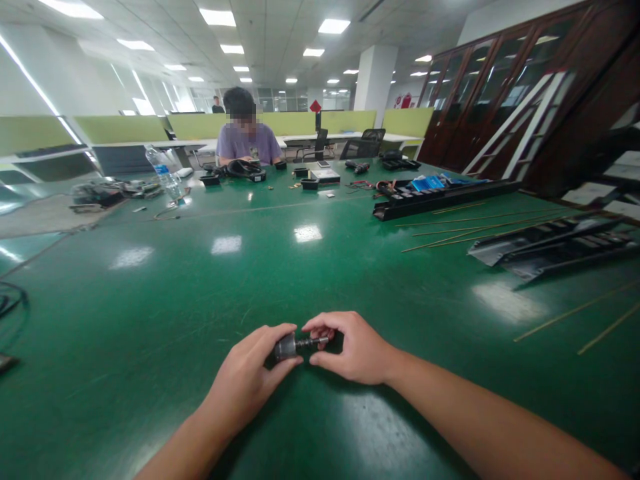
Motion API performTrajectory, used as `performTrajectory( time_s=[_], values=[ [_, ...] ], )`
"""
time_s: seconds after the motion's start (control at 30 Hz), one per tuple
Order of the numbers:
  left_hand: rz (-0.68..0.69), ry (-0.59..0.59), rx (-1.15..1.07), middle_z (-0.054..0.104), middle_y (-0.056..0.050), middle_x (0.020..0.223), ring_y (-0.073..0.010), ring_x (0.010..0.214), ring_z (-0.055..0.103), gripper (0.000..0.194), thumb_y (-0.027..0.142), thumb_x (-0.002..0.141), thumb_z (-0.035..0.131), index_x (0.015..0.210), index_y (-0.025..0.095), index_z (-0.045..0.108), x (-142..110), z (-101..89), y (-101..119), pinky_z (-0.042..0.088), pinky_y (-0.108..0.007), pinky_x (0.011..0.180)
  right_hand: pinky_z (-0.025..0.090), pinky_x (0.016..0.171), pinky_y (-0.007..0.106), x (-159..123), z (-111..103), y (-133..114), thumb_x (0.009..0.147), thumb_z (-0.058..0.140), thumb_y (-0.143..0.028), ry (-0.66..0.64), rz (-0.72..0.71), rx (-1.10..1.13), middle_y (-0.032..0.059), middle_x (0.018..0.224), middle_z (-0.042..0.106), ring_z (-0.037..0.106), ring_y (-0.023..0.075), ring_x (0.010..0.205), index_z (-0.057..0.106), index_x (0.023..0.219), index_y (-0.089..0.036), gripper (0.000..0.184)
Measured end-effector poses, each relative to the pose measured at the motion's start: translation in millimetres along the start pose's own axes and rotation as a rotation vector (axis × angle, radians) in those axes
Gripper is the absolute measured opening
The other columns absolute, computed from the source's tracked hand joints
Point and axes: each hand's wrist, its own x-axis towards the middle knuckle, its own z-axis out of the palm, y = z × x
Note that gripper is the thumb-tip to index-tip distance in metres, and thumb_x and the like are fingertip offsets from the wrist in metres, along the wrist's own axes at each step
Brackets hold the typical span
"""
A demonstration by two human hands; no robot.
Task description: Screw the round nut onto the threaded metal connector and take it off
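Observation:
Above the green table (240, 273), near its front, my left hand (250, 367) grips a dark cylindrical part with a thin shaft (287, 348) between thumb and fingers. The shaft is ringed by what looks like a coil spring and points right. My right hand (357, 350) curves around the shaft's free end, thumb and index finger apart. Its other fingers are curled behind the tip; whether they touch it I cannot tell.
Across the table sits a person in a purple shirt (250, 143), near a water bottle (164, 175) and small black boxes (309, 184). Long black channels (440, 197), metal profiles (550, 250) and thin rods (465, 233) lie to the right. A cable (13, 300) is at left.

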Motion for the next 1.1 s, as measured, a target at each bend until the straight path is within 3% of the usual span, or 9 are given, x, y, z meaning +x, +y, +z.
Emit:
performTrajectory(
  time_s=[0.4,0.8,1.1],
  values=[
    [0.036,0.012,0.015,0.069,-0.003,0.107,-0.0164,0.093,0.067,0.036,0.039,0.092,0.063,0.124,0.024,0.053,0.8,1.1,3.7,0.053,-0.027,0.083,0.05,0.076,0.026,-0.2,2.9,-1.0,0.075,0.071,-0.014,-0.002,-0.092,-0.035,0.0021,0.091,0.074,0.067,0.0154,0.078,0.073,0.101,-0.019,0.026],
    [-0.019,-0.054,-0.055,0.067,-0.001,0.1,-0.0146,0.089,0.065,0.031,0.031,0.09,0.067,0.118,0.025,0.055,-3.6,3.9,4.5,0.05,-0.025,0.079,0.048,0.07,0.024,0.6,1.1,-4.0,0.074,0.073,-0.015,-0.004,-0.06,-0.029,0.0032,0.083,0.074,0.066,0.0148,0.073,0.077,0.093,-0.016,0.019],
    [-0.004,-0.036,-0.032,0.067,-0.002,0.097,-0.015,0.086,0.065,0.029,0.032,0.091,0.066,0.117,0.024,0.056,-2.2,4.3,6.5,0.05,-0.026,0.077,0.048,0.07,0.024,1.0,0.9,-3.3,0.075,0.072,-0.015,-0.01,-0.024,-0.009,0.0027,0.083,0.075,0.066,0.015,0.073,0.077,0.093,-0.017,0.019]
  ],
)
